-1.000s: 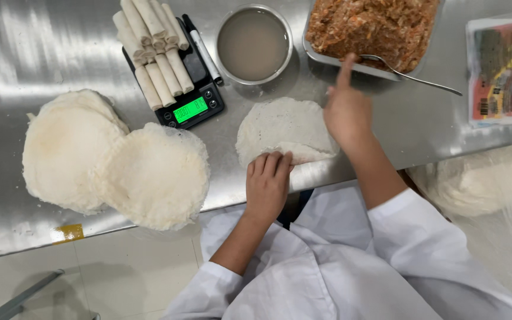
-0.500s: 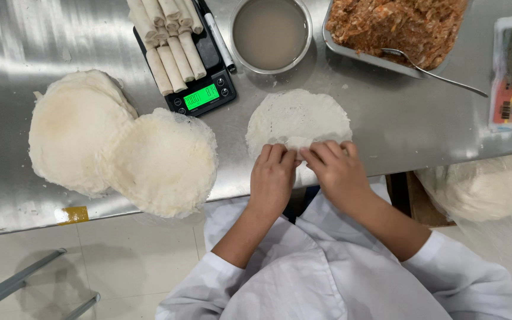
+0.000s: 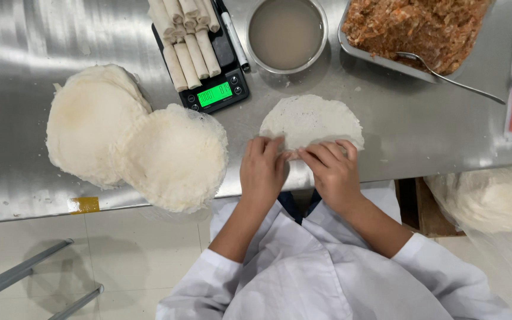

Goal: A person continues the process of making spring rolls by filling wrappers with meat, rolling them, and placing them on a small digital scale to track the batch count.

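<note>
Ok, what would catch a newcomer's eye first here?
Both hands, left hand and right hand, pinch the near edge of a round white wrapper sheet on the steel table. To the left lie two stacks of round white wrappers; behind, pale finished rolls rest on a black scale.

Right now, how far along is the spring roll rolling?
Done: a batch of finished rolls lies stacked on the black scale. In hand: the left hand and right hand fold the near edge of one round wrapper on the steel table. Left: two stacks of wrappers and a tray of filling remain, with a bowl of cloudy liquid.
</note>
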